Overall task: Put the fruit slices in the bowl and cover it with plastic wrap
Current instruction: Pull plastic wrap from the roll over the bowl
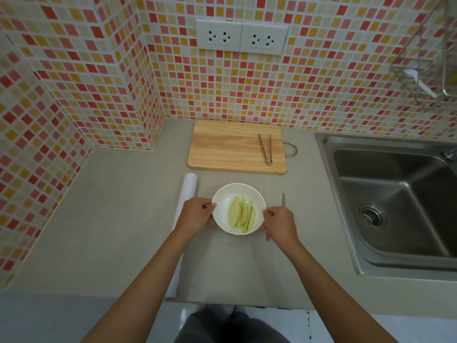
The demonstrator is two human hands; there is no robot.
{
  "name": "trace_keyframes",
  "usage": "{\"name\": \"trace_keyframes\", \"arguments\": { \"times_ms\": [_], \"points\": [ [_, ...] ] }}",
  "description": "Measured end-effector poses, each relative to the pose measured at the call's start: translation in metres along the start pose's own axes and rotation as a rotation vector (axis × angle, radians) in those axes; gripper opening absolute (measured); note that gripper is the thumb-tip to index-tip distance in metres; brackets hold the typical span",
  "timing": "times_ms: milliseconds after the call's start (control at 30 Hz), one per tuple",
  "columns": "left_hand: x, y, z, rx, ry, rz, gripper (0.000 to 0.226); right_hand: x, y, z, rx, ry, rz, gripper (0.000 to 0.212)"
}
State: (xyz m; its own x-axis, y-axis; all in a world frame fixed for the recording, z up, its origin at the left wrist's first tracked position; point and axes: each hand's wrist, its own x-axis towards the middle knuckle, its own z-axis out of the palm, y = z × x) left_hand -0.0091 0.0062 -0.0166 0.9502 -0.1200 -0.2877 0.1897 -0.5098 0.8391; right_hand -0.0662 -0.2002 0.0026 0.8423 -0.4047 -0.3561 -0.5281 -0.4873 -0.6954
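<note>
Round white ceramic bowl (239,194) sits on the grey surface (111,219) near its front edge, approx. mid-width, w/ pale green fruit slices (241,217) lying side by side inside it. Left hand (196,215) is at the bowl's left rim, right hand (278,225) at its right rim; both have thumb and fingers pinched shut right at the rim, and a thin clear film seems to lie across the surface under them, though can't tell for sure what each grip holds. White roll of plastic wrap (189,186) lies just left of the bowl, running front to back, partly hidden under the left arm. Behind the bowl, toward the back edge, a rectangular light wooden cutting board (227,149) w/ slim metal tongs (265,148) resting on its right side. A thin metal utensil (284,199) lies just right of the bowl. Steel sink (395,201) takes up the surface's right end.
</note>
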Motion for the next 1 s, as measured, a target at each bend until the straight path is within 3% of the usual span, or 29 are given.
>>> {"name": "trace_keyframes", "arguments": {
  "times_ms": [67, 167, 267, 400, 567, 700, 867, 1000],
  "points": [
    [-0.003, -0.002, -0.004, 0.141, 0.136, 0.018, 0.024, 0.001, 0.002, -0.001, 0.025, 0.03, -0.009, 0.036],
    [-0.009, -0.013, -0.021, 0.529, 0.392, -0.046, 0.04, 0.004, 0.003, -0.004, 0.049, 0.08, -0.006, 0.027],
    [-0.013, -0.033, -0.035, 0.688, 0.314, -0.212, 0.055, 0.006, 0.002, -0.008, 0.09, 0.134, -0.002, 0.025],
    [-0.008, -0.047, -0.037, 0.398, 0.138, -0.196, 0.049, 0.009, -0.004, -0.01, 0.083, 0.224, -0.072, 0.027],
    [-0.008, -0.025, -0.041, 0.115, 0.167, -0.097, 0.046, 0.001, -0.031, -0.011, 0.184, 0.277, -0.22, 0.024],
    [-0.01, 0.013, -0.043, -0.196, 0.121, 0.022, 0.043, -0.005, -0.07, 0.0, 0.345, 0.133, -0.346, 0.014],
    [-0.017, 0.054, -0.033, -0.334, 0.096, 0.142, 0.028, 0.001, -0.116, 0.017, 0.448, -0.065, -0.292, 0.027],
    [-0.018, 0.062, -0.024, -0.396, 0.066, 0.163, 0.037, 0.002, -0.128, 0.024, 0.556, -0.013, -0.328, 0.023]
  ]
}}
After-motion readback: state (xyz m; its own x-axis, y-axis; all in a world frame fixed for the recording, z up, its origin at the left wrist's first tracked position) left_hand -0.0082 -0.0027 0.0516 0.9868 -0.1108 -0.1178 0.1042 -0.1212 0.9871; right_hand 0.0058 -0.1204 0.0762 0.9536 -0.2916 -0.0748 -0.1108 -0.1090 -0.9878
